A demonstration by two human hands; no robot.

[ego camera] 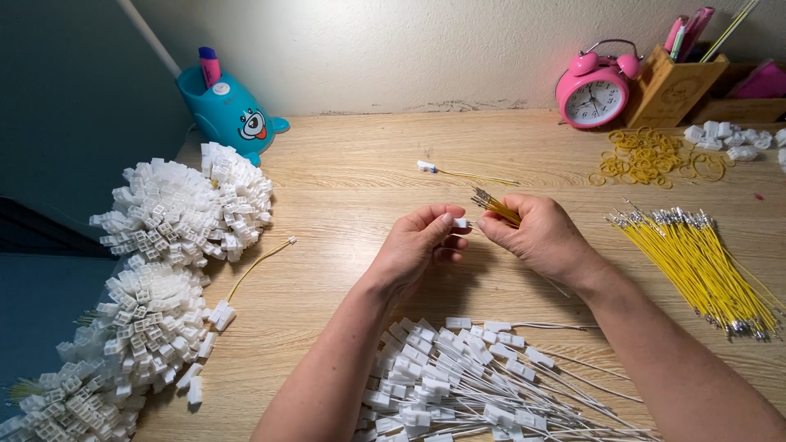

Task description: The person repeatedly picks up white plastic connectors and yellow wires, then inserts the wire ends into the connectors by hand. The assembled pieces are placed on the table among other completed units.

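Connector [460, 222] pinched in left hand [419, 245], touching right hand [536, 236] wires [494, 205].

A home workspace — a wooden counter [352, 188] against a wall, with a pink alarm clock [594, 92], cartoon pen holder [228, 110] and heaps of white connectors [184, 209].

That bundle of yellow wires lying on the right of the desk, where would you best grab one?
Probably mid-length on the yellow wire bundle, coming from above: the strands lie flat and the metal-tipped ends fan out at both ends, so the insulated middle gives the firmest pinch.
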